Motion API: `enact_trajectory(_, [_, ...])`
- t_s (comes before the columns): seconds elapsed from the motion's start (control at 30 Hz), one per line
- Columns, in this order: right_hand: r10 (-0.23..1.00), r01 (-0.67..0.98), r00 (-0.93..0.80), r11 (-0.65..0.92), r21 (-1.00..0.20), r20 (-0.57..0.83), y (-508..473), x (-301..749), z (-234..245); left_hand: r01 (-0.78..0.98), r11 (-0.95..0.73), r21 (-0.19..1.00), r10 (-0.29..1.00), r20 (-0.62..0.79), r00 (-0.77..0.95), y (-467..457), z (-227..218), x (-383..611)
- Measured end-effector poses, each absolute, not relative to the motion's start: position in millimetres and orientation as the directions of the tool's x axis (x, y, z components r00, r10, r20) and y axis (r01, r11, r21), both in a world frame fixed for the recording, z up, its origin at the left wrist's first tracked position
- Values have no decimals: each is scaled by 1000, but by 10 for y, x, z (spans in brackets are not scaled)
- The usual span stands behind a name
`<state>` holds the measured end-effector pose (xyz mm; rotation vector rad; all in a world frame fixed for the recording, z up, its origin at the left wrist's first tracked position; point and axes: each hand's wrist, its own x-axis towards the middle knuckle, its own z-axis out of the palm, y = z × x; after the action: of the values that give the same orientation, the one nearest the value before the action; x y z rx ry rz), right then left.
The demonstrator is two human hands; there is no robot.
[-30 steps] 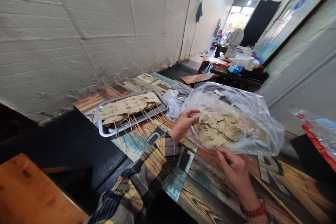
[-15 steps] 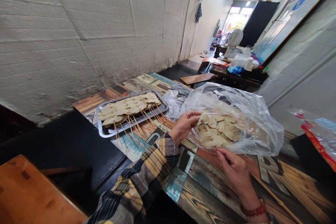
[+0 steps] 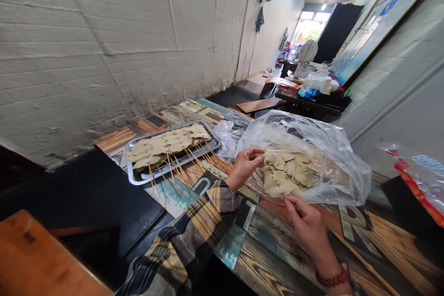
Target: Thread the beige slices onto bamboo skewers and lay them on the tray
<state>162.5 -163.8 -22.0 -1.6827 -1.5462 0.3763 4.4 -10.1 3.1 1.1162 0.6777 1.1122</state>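
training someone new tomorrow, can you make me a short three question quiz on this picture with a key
1. True or false: wooden sticks jut out past the rim of the metal tray.

2. In the picture, where is the metal tray relative to the clear plastic bag?
a) to its left
b) to its right
c) inside it

3. Which hand is at the near edge of the pale flat pieces by the bag, and what red thing is on its wrist?

Key:
1. True
2. a
3. The right hand; a beaded bracelet
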Motion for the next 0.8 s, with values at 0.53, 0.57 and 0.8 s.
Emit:
enact_trajectory(0.53, [947, 662, 193, 68, -746, 257, -1646, 1609, -153, 18, -388, 922, 883, 365, 295, -85, 53, 16])
enact_trajectory(0.57, [947, 663, 194, 66, -745, 256, -1645, 1610, -157, 34, -404, 914, 876, 376, 301, -87, 52, 15])
enact_trajectory(0.8, [933, 673, 223, 63, -737, 284, -1626, 1600, -182, 89, -403, 911, 882, 361, 303, -75, 43, 11])
